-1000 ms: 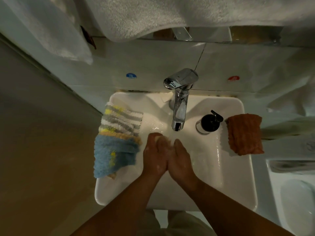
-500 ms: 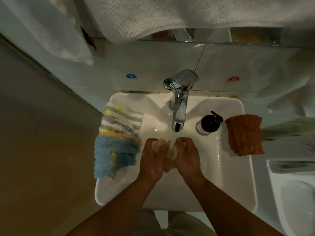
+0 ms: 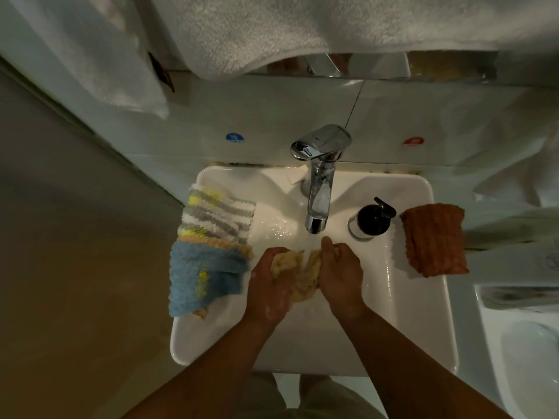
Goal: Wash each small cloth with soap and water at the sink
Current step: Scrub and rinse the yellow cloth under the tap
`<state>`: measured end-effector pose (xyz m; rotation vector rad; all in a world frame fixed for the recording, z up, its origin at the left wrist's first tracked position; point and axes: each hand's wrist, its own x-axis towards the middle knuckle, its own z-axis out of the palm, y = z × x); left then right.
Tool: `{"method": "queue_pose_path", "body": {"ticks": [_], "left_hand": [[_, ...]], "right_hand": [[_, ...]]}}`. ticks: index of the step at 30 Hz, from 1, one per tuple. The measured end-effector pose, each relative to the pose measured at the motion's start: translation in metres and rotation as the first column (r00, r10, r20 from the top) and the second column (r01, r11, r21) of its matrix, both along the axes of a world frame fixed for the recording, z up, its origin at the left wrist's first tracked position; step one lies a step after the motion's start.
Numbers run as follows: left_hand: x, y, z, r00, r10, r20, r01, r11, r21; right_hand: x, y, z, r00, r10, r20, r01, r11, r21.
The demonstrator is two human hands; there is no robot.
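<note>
View from above of a white sink (image 3: pixel 423 328) in dim light. A chrome tap (image 3: pixel 321 182) stands at the 12 o'clock side of the basin, and a stream of water (image 3: pixel 311 247) runs from its spout.

Directly under the stream, near the middle of the basin, two bare hands hold a small pale yellow cloth (image 3: pixel 298 275) bunched between them. The left hand (image 3: pixel 269 287) has its fingers curled round the cloth from the 9 o'clock side and shows flecks of lather on its back. The right hand (image 3: pixel 343 275) grips it from the 3 o'clock side, thumb up by the water.

On the rim at 9 o'clock lie two more cloths: a striped grey, white and yellow cloth (image 3: pixel 216 216), and a blue cloth (image 3: pixel 205 273) overlapping its near edge and hanging partly outside the basin. On the rim at 3 o'clock lies a rust-orange cloth (image 3: pixel 434 238), with a black-topped soap dispenser (image 3: pixel 373 217) just beside it, between it and the tap. A white towel (image 3: pixel 332 31) hangs overhead at 12 o'clock.

The step in hand looks like rubbing or rinsing the yellow cloth under running water. The next move probably calls for wringing it out, setting it on a rim, and taking up an unwashed cloth; which ones are already washed cannot be told.
</note>
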<state>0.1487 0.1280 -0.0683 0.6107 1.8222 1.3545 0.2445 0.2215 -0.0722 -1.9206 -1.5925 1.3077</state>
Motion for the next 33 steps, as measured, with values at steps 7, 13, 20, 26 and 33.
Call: {"method": "queue_pose_path", "body": {"ticks": [7,13,20,26,33], "left_hand": [[0.005,0.012,-0.003,1.0,0.007,0.027,-0.004,0.995,-0.104],[0.023,0.01,0.002,0.996,-0.072,-0.044,0.068,0.995,-0.076],[0.004,0.017,-0.019,0.996,-0.071,-0.056,0.056,0.971,-0.232],[0.019,0.016,0.017,0.988,-0.138,-0.068,0.131,0.986,-0.098],[0.01,0.014,-0.002,0.971,-0.144,-0.193,0.122,0.985,-0.123]], "right_hand": [[-0.017,-0.043,0.012,0.917,0.392,-0.075,-0.359,0.893,0.271],[-0.01,-0.006,-0.007,0.97,0.239,0.029,-0.24,0.97,0.022],[-0.012,-0.037,0.02,0.901,0.349,-0.256,-0.306,0.932,0.195],[-0.011,-0.01,0.007,0.984,0.135,-0.118,-0.14,0.989,-0.037],[-0.012,-0.03,0.03,0.926,0.291,-0.241,-0.269,0.956,0.12]]}}
